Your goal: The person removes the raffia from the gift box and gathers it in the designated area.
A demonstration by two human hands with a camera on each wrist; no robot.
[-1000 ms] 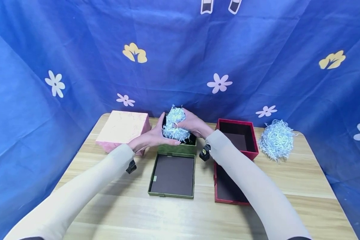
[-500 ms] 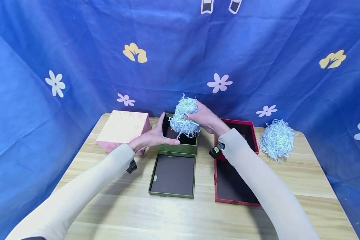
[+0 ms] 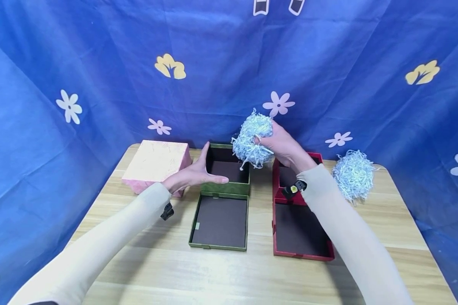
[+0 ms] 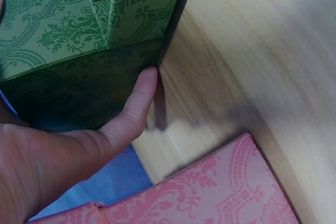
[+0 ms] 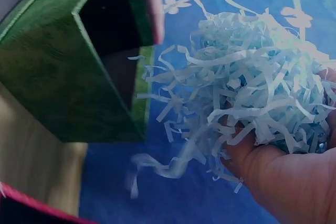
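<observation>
My right hand (image 3: 286,144) grips a fluffy clump of light blue shredded paper (image 3: 253,140) in the air, above and right of the open green box (image 3: 233,188). Loose strands trail from the clump (image 5: 257,82) in the right wrist view. The dark inner floor of the box shows in the head view. At the box's left side is my left hand (image 3: 194,173), thumb and fingers spread. In the left wrist view, a straight digit of that hand (image 4: 63,156) lies along the patterned green wall (image 4: 58,93); its other fingers are mostly hidden.
A green lid (image 3: 221,222) lies in front of the green box. On the right, an open red box (image 3: 277,182) stands behind its red lid (image 3: 303,231). More shredded paper (image 3: 354,176) lies at far right, and a pink box (image 3: 156,161) stands at left.
My right hand has lifted the shredded paper out of the green box and carried it up and to the right. My left hand has stayed beside the box.
</observation>
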